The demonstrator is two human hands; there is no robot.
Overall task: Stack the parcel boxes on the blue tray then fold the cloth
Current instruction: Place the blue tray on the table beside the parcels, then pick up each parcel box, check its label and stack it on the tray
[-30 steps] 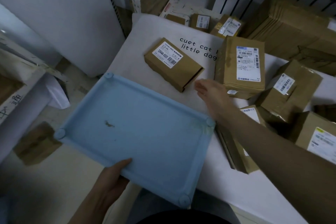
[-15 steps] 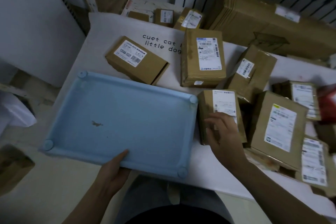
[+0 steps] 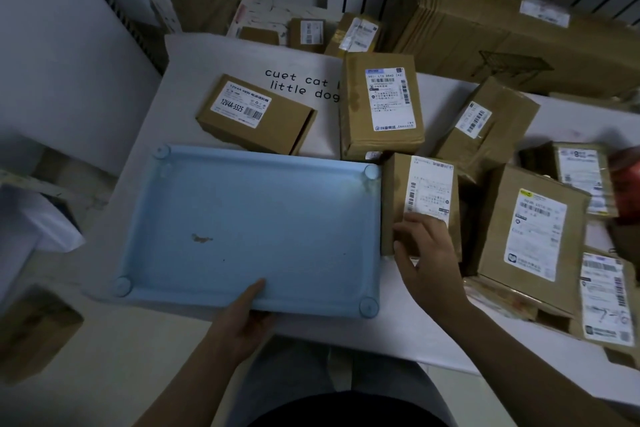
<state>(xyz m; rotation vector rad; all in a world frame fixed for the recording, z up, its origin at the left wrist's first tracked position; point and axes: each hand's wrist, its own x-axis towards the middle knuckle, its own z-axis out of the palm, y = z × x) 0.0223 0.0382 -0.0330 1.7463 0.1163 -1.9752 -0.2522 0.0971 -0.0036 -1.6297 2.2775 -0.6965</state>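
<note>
The blue tray point(image 3: 249, 218) lies flat on the white cloth point(image 3: 207, 55), with nothing on it but a small brown mark. My left hand point(image 3: 246, 319) grips the tray's near rim, thumb on top. Just right of the tray stands a brown parcel box point(image 3: 420, 198) with a white label; my right hand point(image 3: 424, 253) grips its near end, fingers curled over the top. Several more labelled parcel boxes lie on the cloth: one behind the tray point(image 3: 254, 113), a taller one point(image 3: 381, 104), and others to the right point(image 3: 526, 236).
The cloth carries the print "cuet cat little dog" point(image 3: 298, 85). Flattened cardboard point(image 3: 485, 35) leans at the back right, with small parcels point(image 3: 353, 35) behind the table. A white wall panel stands at the left. A red object point(image 3: 627, 191) sits at the right edge.
My right hand moved from the far boxes back to the parcel beside the tray and took hold of its near end. The tray swung square to the table edge.
</note>
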